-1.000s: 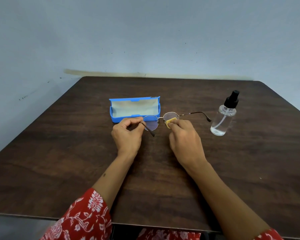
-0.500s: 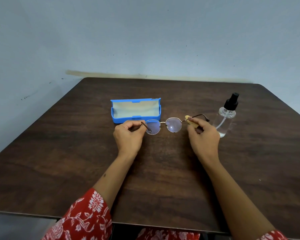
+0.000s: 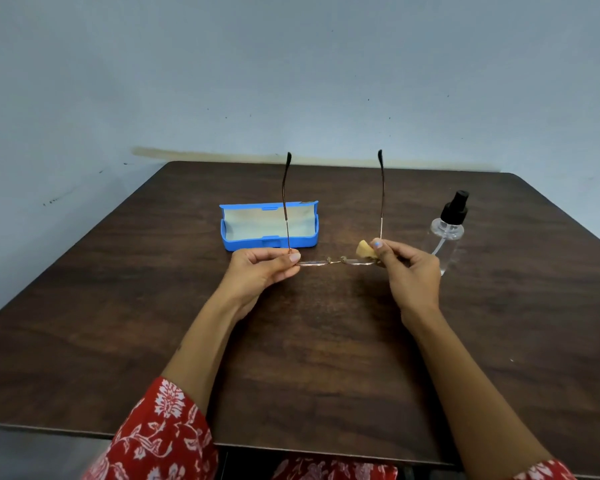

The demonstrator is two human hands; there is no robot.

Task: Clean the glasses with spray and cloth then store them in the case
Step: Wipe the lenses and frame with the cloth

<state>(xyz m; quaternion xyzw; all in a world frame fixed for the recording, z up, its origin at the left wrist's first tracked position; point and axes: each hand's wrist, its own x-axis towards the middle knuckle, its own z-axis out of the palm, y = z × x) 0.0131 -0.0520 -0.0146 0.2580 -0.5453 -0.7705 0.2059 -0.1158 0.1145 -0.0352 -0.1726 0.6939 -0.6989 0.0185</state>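
Note:
The thin metal-framed glasses (image 3: 336,261) hang above the dark wooden table (image 3: 309,341), lenses edge-on to me, both temples pointing up and away. My left hand (image 3: 262,271) pinches the left end of the frame. My right hand (image 3: 407,268) pinches the right end together with a small yellow cloth (image 3: 366,250). The open blue case (image 3: 269,226) with pale lining lies just behind the left hand. The clear spray bottle (image 3: 447,230) with a black pump stands to the right of my right hand.
A pale blue wall rises right behind the table's far edge. The table's near edge (image 3: 291,445) runs close to my body, with red patterned sleeves at the bottom.
The glasses have tipped from facing me to lying flat, temples now pointing up and away. My right hand with the cloth went from the right lens to the frame's right end.

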